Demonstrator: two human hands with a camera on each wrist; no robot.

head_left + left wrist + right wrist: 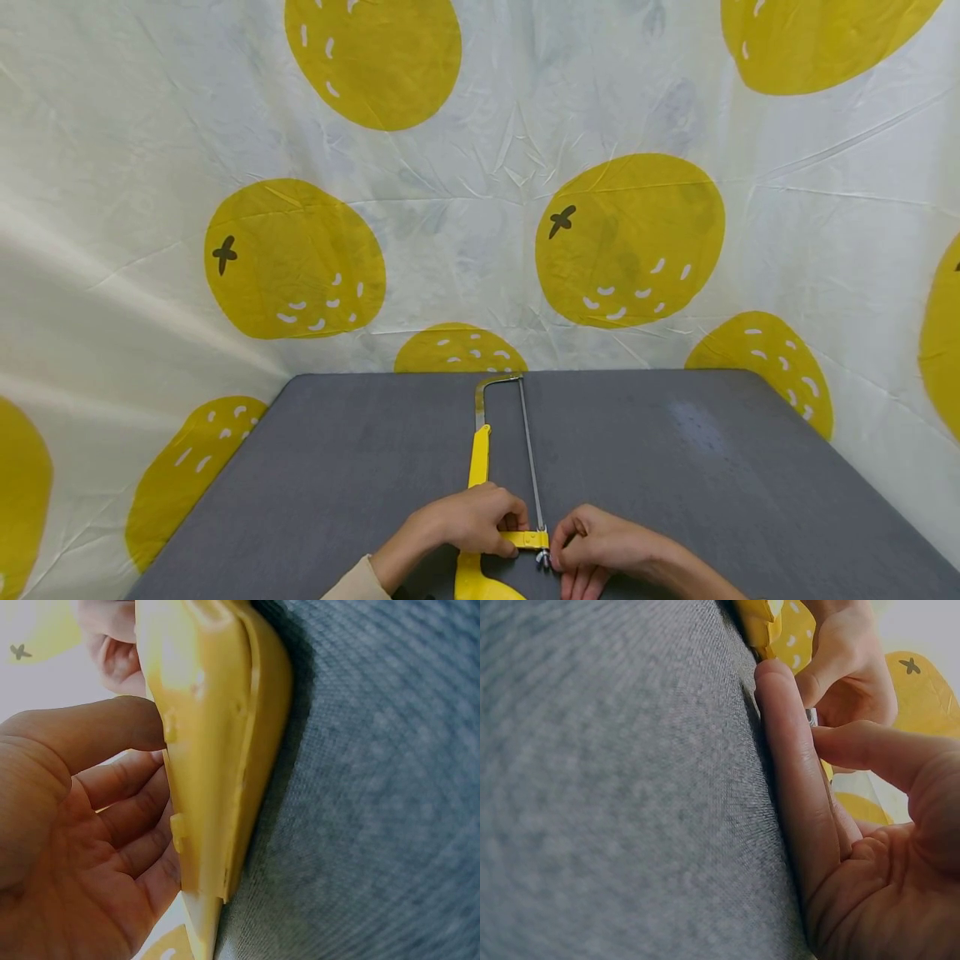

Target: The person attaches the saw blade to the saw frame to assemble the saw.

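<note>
A hacksaw (477,458) with a yellow frame lies on the grey surface, its bowed metal end pointing away from me. The thin blade (529,450) runs along its right side. My left hand (480,518) grips the yellow frame near the handle, thumb and fingers about the short crosspiece (534,540) that bears the blade's near end. A small metal wing nut (543,560) sticks out of that crosspiece. At it, my right hand (600,546) has thumb and forefinger pinched together, partly hiding the nut. The left wrist view shows the yellow handle (202,750) close up.
The dark grey padded tabletop (360,450) stretches out around the hacksaw. Behind it and on both sides hangs a white cloth (465,250) printed with large yellow fruit. A pale smudge (697,425) marks the tabletop at the right.
</note>
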